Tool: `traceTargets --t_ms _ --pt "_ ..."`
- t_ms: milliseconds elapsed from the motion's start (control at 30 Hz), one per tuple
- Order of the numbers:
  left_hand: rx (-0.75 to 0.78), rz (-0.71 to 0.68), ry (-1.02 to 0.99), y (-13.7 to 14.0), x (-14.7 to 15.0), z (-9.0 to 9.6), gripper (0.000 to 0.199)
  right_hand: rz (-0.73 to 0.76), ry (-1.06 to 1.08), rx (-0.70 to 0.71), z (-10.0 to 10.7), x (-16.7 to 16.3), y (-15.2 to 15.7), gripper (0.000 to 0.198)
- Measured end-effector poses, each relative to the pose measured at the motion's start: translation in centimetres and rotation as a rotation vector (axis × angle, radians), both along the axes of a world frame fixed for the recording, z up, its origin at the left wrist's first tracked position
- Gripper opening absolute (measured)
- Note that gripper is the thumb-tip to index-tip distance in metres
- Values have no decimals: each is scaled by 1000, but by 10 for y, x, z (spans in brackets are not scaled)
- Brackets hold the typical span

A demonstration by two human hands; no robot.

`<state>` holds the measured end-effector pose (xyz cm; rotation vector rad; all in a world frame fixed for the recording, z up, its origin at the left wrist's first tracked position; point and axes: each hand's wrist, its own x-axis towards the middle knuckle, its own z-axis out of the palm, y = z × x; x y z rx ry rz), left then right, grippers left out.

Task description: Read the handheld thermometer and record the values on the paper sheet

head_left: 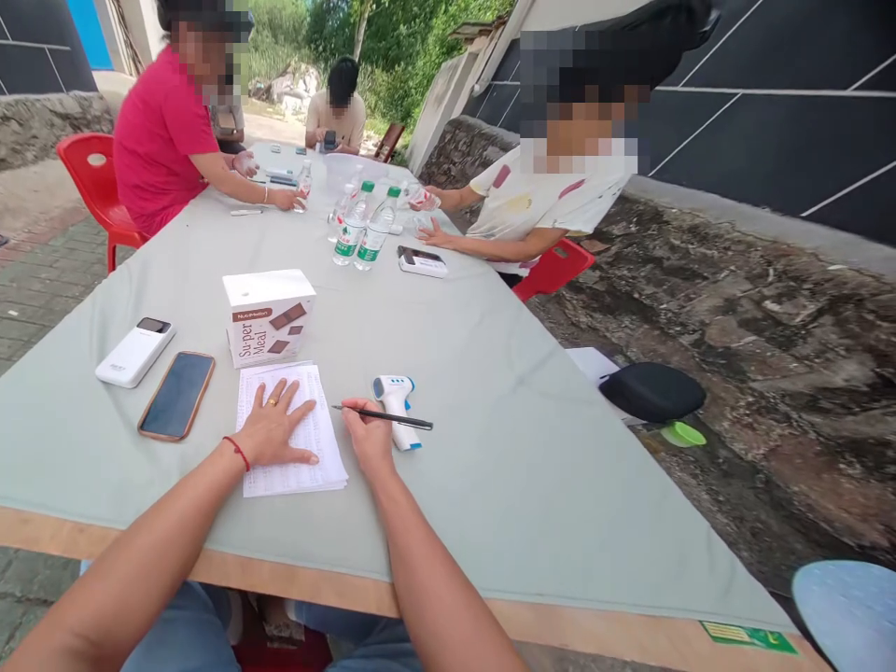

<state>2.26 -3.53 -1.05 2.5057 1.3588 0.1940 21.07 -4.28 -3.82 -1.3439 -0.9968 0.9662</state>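
My left hand (278, 426) lies flat with fingers spread on a stack of printed paper sheets (294, 478). A ring and a red bracelet show on it. Just right of the sheets, my right hand (369, 439) pinches a black pen (402, 419), whose tip points left toward the paper. Beside that hand, a white and blue infrared thermometer (398, 399) lies on the table, partly behind the pen. A white and brown "Su-per Meal" box (270, 317) stands upright at the top edge of the sheets.
A smartphone (176, 396) and a white power bank (136, 352) lie to the left on the grey tablecloth (490, 467). Further off stand green-capped water bottles (362, 224), with another white device (422, 261) nearby. Several people sit around the table, two handling bottles. A plastic basin (354, 169) is farther back.
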Motion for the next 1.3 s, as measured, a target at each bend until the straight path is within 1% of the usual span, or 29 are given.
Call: traceTargets --t_ms 133,267,367,433,567,767,1100,1300 --pt "-4 -37 -13 0 -1 0 91 -24 -127 -8 -1 -4 -2 18" --pt "26 -26 -96 0 2 -7 87 1 -229 -11 -1 -4 -3 15" --pt "35 -27 -143 -3 5 -10 82 2 -267 -16 -1 -2 -5 15" --pt "27 -32 -143 -4 6 -9 79 1 -281 -12 -2 -1 -7 14" --pt "-14 -48 -67 -6 8 0 78 13 -298 0 -3 0 -9 14" --pt "-16 -53 6 -8 9 11 77 26 -309 -28 -1 0 -11 13" --pt "-14 -61 18 -6 7 10 78 16 -295 -38 -1 -1 -10 12" --pt "-8 -69 16 -6 7 8 78 8 -246 -3 -5 0 -10 12"
